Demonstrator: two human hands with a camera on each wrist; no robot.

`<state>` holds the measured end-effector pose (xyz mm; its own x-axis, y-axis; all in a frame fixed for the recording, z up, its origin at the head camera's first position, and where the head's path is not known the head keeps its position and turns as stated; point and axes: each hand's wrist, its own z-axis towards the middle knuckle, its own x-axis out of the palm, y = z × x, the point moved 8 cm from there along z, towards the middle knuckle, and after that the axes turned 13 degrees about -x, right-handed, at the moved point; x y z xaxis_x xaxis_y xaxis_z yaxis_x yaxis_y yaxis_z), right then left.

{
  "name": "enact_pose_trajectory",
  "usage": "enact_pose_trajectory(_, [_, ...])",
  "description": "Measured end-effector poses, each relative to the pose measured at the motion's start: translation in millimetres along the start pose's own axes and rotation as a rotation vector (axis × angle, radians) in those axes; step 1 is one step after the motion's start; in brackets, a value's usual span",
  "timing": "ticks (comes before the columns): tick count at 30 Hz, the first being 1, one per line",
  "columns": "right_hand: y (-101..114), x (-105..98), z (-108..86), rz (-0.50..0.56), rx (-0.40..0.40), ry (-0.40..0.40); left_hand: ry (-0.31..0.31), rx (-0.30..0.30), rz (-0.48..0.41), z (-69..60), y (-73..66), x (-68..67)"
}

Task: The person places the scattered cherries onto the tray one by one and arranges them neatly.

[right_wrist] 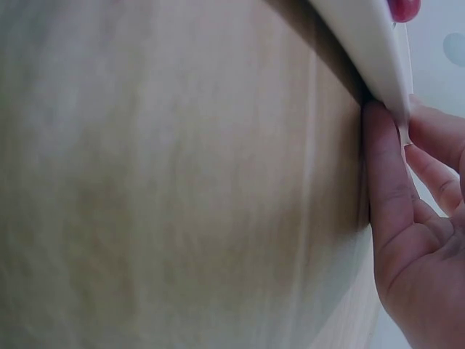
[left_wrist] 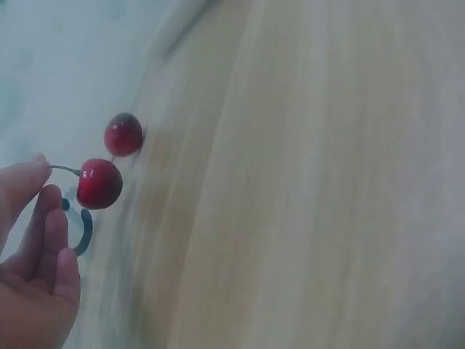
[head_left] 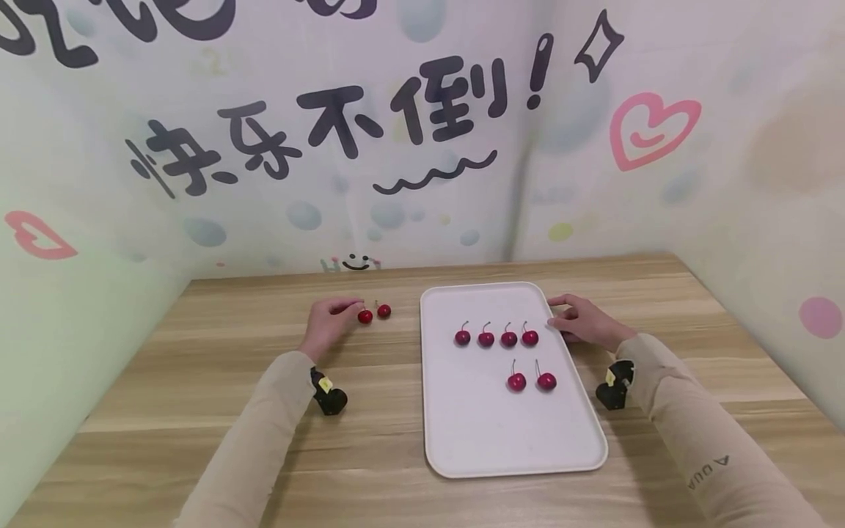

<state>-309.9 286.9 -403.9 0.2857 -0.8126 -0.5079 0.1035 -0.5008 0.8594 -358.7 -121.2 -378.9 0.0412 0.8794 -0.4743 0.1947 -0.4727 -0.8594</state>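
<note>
My left hand (head_left: 328, 323) is over the table left of the tray, pinching the thin stem of a red cherry (left_wrist: 100, 184) between thumb and fingertip. Close beside that one, a second cherry (head_left: 384, 312) sits on the table, untouched. My right hand (head_left: 586, 321) grips the right rim of a white rectangular tray (head_left: 488, 436), thumb and fingers on either side of the edge in the right wrist view. On the tray several cherries (head_left: 485, 339) form a row, stems up. Nearer to me lie two more, a left one (head_left: 517, 382) and a right one (head_left: 546, 381).
The wooden table (head_left: 356, 455) reaches back to a white printed wall (head_left: 370, 220) with dark lettering, and walls also stand at left and right. A black wrist camera (head_left: 328, 396) hangs under my left sleeve, another camera (head_left: 614, 385) under the right.
</note>
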Motion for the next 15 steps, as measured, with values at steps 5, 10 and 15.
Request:
enact_pose_trajectory(5, [0.2,-0.2,-0.9,0.001,-0.004,0.0,0.026,0.032,-0.01,-7.3,-9.9,5.7])
enact_pose_trajectory(10, [0.7,0.1,-1.1,0.006,-0.006,-0.002,0.056,0.069,0.007,-19.3,-21.0,18.1])
enact_pose_trajectory(15, [2.7,0.8,-1.3,0.003,-0.005,-0.002,0.131,0.107,-0.01,-32.8,-30.7,35.1])
